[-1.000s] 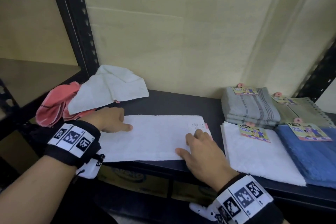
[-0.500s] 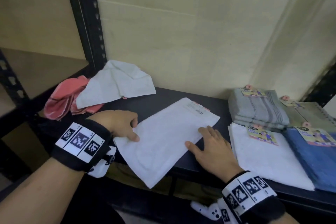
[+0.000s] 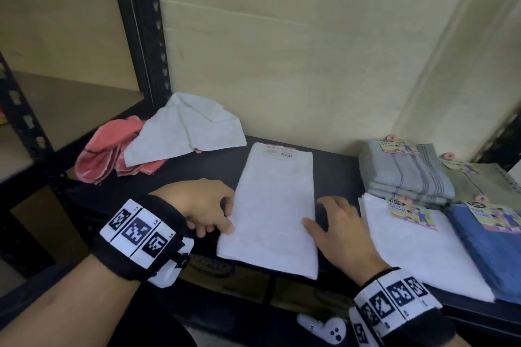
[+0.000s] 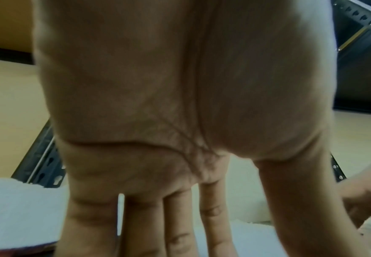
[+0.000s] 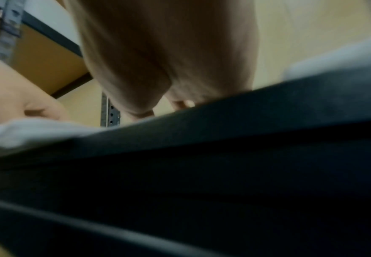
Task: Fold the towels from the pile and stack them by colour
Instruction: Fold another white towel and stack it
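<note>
A dark, matte shelf [image 3: 335, 175] on a black perforated metal frame holds towels against a plain cream wall. In the middle lies a white towel [image 3: 273, 208], folded into a long narrow rectangle of soft, nubbly cloth, its near end hanging a little over the shelf's front edge and a barcode label at its far end. The left hand [image 3: 203, 205] touches the towel's left edge near the near corner, fingers bent down onto the cloth; whether it pinches the edge cannot be told. The right hand [image 3: 341, 231] rests flat beside the towel's right edge, fingers spread and holding nothing (its thumb just meets the cloth). At far left sits the loose pile: a crumpled pink towel [image 3: 104, 155] with a rumpled pale towel [image 3: 186, 127] draped partly over it. At right are the sorted stacks: a grey striped stack [image 3: 406, 175] far, an olive towel [image 3: 485, 180] beside it, a flat white stack [image 3: 417, 251] near, and a blue towel [image 3: 496, 256] at the edge, each with a colourful card tag. The right wrist view is mostly dark shelf edge.
</note>
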